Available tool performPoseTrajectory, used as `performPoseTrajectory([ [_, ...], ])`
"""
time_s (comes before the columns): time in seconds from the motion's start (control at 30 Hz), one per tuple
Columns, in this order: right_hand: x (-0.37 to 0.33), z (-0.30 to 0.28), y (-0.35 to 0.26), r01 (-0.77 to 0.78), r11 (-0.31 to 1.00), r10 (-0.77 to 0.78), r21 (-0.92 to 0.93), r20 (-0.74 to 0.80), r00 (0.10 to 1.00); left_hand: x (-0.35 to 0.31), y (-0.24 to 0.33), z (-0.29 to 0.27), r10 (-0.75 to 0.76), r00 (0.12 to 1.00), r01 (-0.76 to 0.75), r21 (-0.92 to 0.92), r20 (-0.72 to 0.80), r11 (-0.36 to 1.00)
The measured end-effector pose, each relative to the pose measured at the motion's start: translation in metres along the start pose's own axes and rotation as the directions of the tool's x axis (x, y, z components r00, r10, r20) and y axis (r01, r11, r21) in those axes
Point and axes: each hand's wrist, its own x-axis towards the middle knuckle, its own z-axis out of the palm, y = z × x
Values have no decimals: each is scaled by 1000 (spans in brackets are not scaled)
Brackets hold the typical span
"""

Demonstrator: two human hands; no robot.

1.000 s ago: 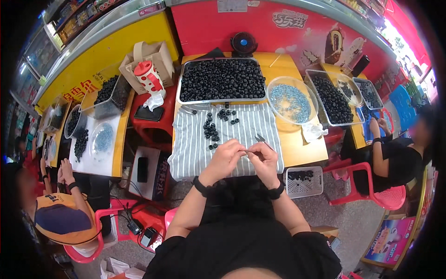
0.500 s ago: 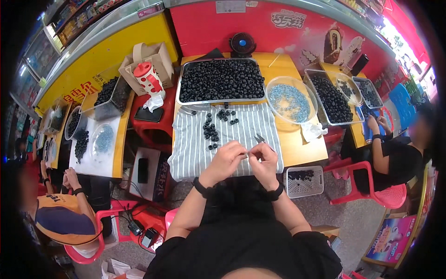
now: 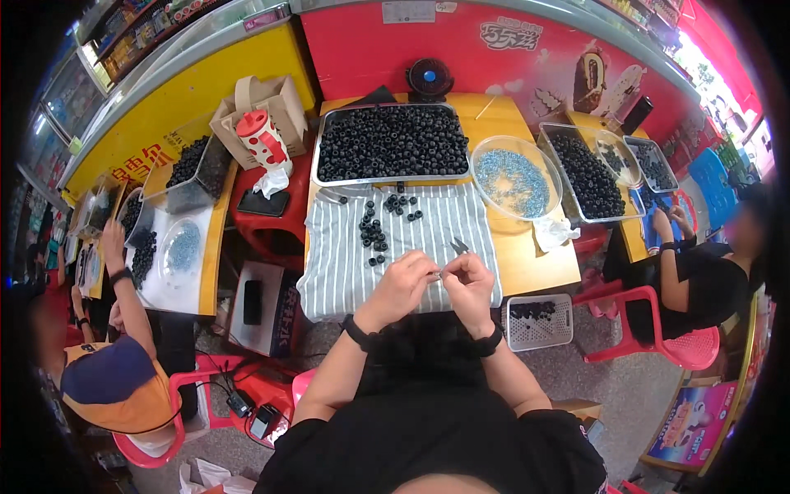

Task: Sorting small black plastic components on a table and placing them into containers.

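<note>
My left hand (image 3: 405, 284) and my right hand (image 3: 467, 284) meet fingertip to fingertip over the near edge of a grey striped cloth (image 3: 333, 272). Both are pinched closed; whatever is between the fingers is too small to make out. Just beyond my right hand, dark pointed tweezers or snips (image 3: 459, 246) lie on the cloth. Loose black ring-shaped pieces (image 3: 374, 235) are scattered to the left of them. Behind the cloth stands a tray (image 3: 393, 177) heaped with more black pieces. A round clear dish (image 3: 553, 207) of small bluish, shiny parts sits to the right.
A white perforated basket (image 3: 540, 337) with black pieces is below the table's right edge. Crumpled tissue (image 3: 555, 233) lies by the dish. A small fan (image 3: 429, 78) stands behind the tray. A red stool (image 3: 284, 230) holds a phone and spotted tumbler. Co-workers sit at both sides.
My hands stay at nearly the same spot, fingers shifting only slightly. The co-worker on the left has stretched an arm forward to the container of black pieces.
</note>
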Motion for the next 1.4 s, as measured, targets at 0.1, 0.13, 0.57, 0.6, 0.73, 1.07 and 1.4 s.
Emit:
performPoseTrajectory([
  [0.1,1,1,-1,-23,999,22,33,5,1000,-1,-1,0,3,1000,-3,13,4,1000],
  [0.13,1,1,-2,-22,999,22,43,5,1000,-1,-1,0,5,1000,-5,15,5,1000],
  [0.57,3,5,-17,392,868,-378,-306,105,920,-2,-1,4,-211,977,207,-191,0,959],
  [0.6,4,6,-17,419,850,-406,-319,109,907,-2,0,4,-237,971,233,-204,6,951],
  [0.73,6,6,-15,500,786,-487,-364,133,863,-4,-9,11,-394,917,389,-336,56,858],
  [1.07,0,5,-8,389,838,-386,-383,87,918,-15,-24,31,-429,903,391,-377,-17,839],
  [1.4,1,-8,5,-61,996,58,59,47,997,-10,-4,15,-76,995,70,-88,-66,994],
])
